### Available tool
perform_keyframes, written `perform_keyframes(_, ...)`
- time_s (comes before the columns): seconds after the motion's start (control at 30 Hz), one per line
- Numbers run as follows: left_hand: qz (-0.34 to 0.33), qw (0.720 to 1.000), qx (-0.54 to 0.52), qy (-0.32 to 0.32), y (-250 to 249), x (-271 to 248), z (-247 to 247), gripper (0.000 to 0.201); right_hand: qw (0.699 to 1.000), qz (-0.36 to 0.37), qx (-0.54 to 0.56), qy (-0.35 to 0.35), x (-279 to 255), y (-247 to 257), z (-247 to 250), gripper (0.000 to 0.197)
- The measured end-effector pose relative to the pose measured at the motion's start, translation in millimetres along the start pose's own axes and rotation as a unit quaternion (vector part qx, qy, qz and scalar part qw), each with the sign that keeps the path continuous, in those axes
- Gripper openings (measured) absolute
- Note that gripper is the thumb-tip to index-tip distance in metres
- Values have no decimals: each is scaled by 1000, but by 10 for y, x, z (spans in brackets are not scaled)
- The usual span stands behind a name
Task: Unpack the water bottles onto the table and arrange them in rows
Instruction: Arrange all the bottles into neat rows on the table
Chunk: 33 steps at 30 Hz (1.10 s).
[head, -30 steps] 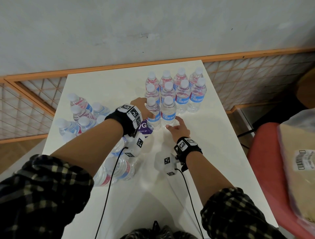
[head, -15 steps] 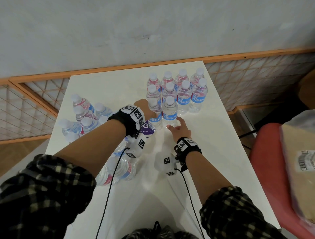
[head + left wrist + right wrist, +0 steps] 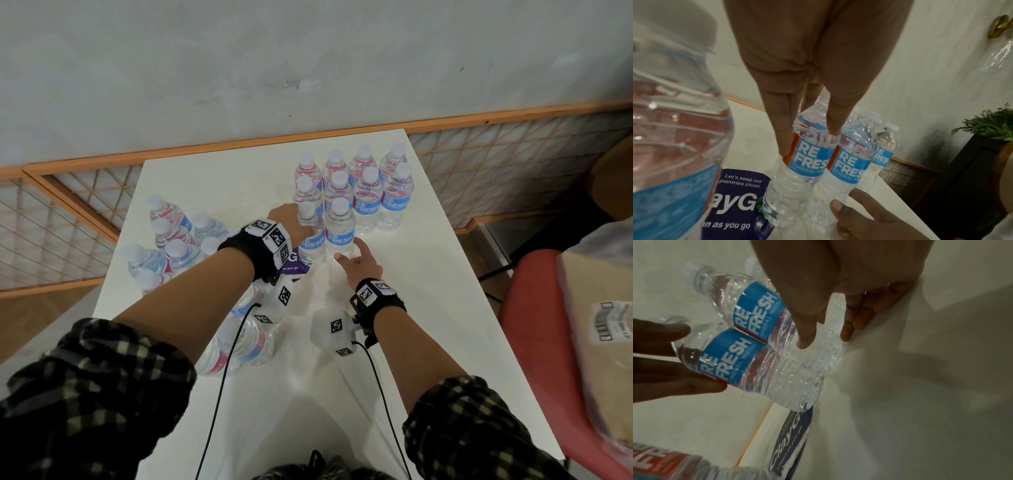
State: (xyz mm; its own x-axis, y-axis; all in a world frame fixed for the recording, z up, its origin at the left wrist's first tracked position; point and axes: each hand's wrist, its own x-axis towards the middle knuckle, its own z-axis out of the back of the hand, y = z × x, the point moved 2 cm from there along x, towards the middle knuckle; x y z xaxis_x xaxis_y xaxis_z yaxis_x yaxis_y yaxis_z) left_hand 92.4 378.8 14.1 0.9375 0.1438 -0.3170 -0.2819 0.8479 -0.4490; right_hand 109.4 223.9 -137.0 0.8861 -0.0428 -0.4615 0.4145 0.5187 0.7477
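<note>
Clear water bottles with blue labels stand in rows [image 3: 356, 185] at the back right of the white table [image 3: 428, 342]. In front of them stand two more, side by side. My left hand [image 3: 294, 222] holds the left one [image 3: 310, 240] near its shoulder, with fingers on one side and the thumb on the other [image 3: 810, 142]. My right hand [image 3: 346, 253] holds the right bottle [image 3: 339, 233] low down: the thumb presses its lower body and the fingers lie beside its base [image 3: 826, 339].
Several loose bottles [image 3: 171, 240] cluster at the table's left, and more lie under my left forearm [image 3: 246, 342]. A purple sticker [image 3: 291, 265] is on the table. A red chair [image 3: 548, 342] with a bag [image 3: 609, 325] stands to the right, and an orange lattice railing [image 3: 513, 171] runs behind.
Both hands stay on the two front bottles. Only my head view has shifted slightly.
</note>
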Motion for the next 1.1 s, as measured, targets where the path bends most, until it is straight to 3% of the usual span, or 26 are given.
perform_keyframes(0.07,29,999,-17,-26,24,-21,22,30,1000,-3,8,-7,4,3,-2,60)
perform_keyframes(0.17,19,1000,-10,-2,-18,-38,29,13,1000,-6,7,-11,3,18,-13,59)
perform_keyframes(0.27,23,1000,15,3,-50,-49,35,38,1000,-3,5,-18,6,27,-14,59)
perform_keyframes(0.5,6,999,46,3,-105,-94,64,35,999,5,24,-27,-20,7,17,57)
perform_keyframes(0.63,-7,999,35,26,-129,-149,103,18,999,8,31,-18,-47,21,30,58)
perform_keyframes(0.77,-3,998,29,61,-177,-289,211,18,999,20,41,8,-129,23,100,67)
perform_keyframes(0.87,-12,998,33,45,-190,-471,370,48,996,25,77,26,-247,-18,215,70)
perform_keyframes(0.97,-17,998,17,62,-120,-691,510,55,994,34,95,33,-391,-46,315,64)
perform_keyframes(1.1,-57,995,19,78,24,-1021,586,47,990,72,110,42,-615,-25,366,48)
